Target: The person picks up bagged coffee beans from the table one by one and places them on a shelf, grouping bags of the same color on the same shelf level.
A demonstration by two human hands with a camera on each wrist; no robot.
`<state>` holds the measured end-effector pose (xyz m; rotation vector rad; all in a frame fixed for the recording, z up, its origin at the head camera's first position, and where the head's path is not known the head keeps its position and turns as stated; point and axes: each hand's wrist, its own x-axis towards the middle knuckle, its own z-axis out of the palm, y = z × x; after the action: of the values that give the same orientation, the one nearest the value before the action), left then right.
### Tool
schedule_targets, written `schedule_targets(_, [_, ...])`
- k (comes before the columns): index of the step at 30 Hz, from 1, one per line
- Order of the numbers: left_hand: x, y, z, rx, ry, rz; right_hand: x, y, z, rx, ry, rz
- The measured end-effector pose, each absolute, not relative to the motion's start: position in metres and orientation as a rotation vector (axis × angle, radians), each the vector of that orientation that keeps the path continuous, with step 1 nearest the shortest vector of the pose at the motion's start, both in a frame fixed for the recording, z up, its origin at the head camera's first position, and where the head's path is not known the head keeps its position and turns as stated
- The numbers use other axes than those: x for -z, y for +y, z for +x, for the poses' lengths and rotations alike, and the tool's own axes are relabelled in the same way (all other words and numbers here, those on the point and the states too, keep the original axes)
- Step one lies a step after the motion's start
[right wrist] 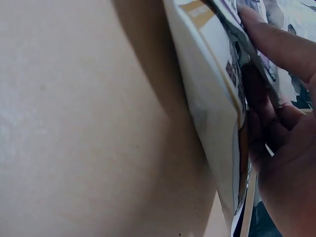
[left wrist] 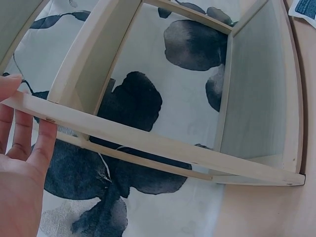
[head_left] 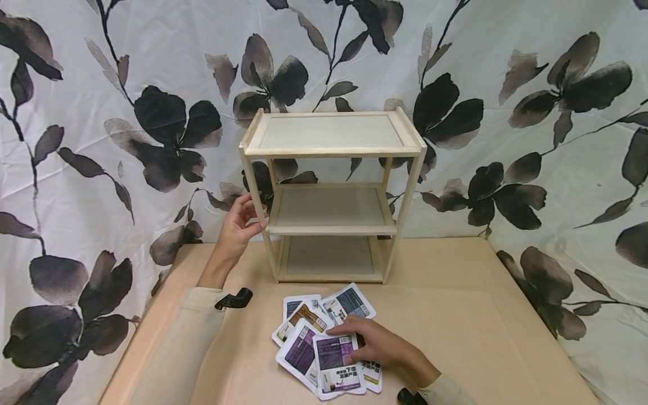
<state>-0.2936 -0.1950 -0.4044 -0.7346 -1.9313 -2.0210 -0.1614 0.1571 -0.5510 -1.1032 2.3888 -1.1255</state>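
Note:
A small three-tier wooden shelf [head_left: 331,230] stands upright toward the back of the table. At its left side my left hand [head_left: 238,228] holds the front post [left wrist: 148,136], thumb on one side and fingers on the other in the left wrist view. In front of the shelf lies a fanned pile of flat printed packets. My right hand [head_left: 382,344] pinches the top purple-and-white packet [head_left: 338,378] by its right edge, with the thumb over its face and the other fingers tucked beneath. Another purple packet [head_left: 300,351] sits beside it, partly covered.
Also in the pile are a brown-and-white packet [head_left: 310,318] and a blue-grey packet [head_left: 349,304] toward the shelf. The light wooden table [head_left: 481,315] reaches back to a floral cloth [head_left: 506,185] hanging behind the shelf.

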Motion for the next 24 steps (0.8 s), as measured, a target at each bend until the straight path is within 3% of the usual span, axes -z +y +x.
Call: schedule_targets(24, [0.4069,-0.1965,-0.2938,1.977,-1.969,-0.733,0.5574,0.1522,-0.1575,1.425,2.394,-0.842])
